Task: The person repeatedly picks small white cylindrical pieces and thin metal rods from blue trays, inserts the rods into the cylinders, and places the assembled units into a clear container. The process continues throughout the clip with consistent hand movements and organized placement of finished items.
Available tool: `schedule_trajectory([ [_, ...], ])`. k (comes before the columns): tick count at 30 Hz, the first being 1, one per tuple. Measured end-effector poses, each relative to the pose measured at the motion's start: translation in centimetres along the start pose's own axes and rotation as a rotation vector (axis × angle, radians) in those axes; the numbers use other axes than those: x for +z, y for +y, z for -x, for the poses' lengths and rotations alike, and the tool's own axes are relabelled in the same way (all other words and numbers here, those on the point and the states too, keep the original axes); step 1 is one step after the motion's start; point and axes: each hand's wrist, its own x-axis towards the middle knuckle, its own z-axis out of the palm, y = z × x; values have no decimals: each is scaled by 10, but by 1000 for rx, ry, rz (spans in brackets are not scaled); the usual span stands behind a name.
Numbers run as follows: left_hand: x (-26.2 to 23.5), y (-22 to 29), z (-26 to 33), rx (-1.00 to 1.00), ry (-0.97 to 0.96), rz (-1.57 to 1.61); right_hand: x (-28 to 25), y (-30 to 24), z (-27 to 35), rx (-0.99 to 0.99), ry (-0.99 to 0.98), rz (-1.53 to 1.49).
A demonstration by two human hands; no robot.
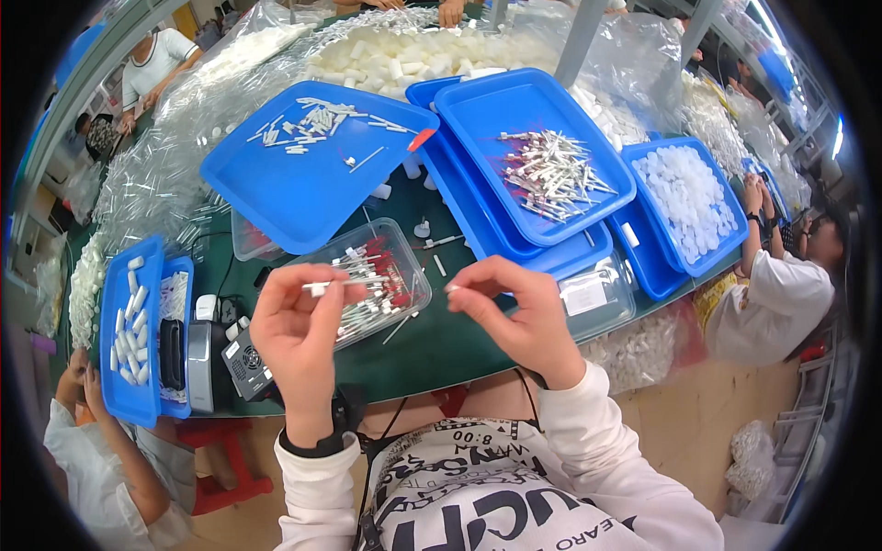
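Fingers, left hand (299, 326): thumb and forefinger clamped on a short white rod-like piece (317, 288), held a little left of the frame's middle. Fingers, right hand (533, 321): thumb and forefinger pinched together at the tips on a tiny whitish piece (451, 288), near mid-frame; its shape is too small to read. The two held pieces are apart. The left hand hangs over the near-left part of a clear plastic rectangular bin (424, 292) with a heap of slim white-and-red parts (377, 275).

Handling notes (judgement): hold the rod-like piece near its end, so that its working end shows past the fingers. Grip the tiny piece lightly; parts this small probably roll or spring away under a hard squeeze. Bring both ends into line before they touch, and work above the bin so that a dropped part lands there rather than on the dark green desk (432, 358).

Counts: pieces in hand, 2, one per hand. Clear bin under the left hand, 1. Blue plastic trays, at least 6; overlaps hide the exact number. Of these, 1 at upper left bears a scatter of white sticks (317, 119); 1 at upper centre, a pile of white sticks with red (551, 174); 1 at right, translucent white discs (684, 197); 1 at far left, white cylinders (139, 321), roughly a dozen. Sticks and discs: too heaped to count.
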Motion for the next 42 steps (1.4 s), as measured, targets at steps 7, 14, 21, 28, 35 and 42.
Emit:
schedule_trajectory([
  [7,18,6,29,-98,-50,346,3,-21,8,-59,-49,-168],
  [14,25,1,38,-73,-49,286,-6,-17,10,-173,-35,6],
  [21,33,-7,40,-77,-60,222,-12,-15,13,-174,-15,17],
  [28,39,-14,45,-14,-192,113,-6,-7,13,-258,39,217],
  [35,23,-8,34,143,-342,-260,-15,-3,11,-500,145,409],
  [42,26,1,30,181,-389,-386,-16,-18,21,-380,161,385],
])
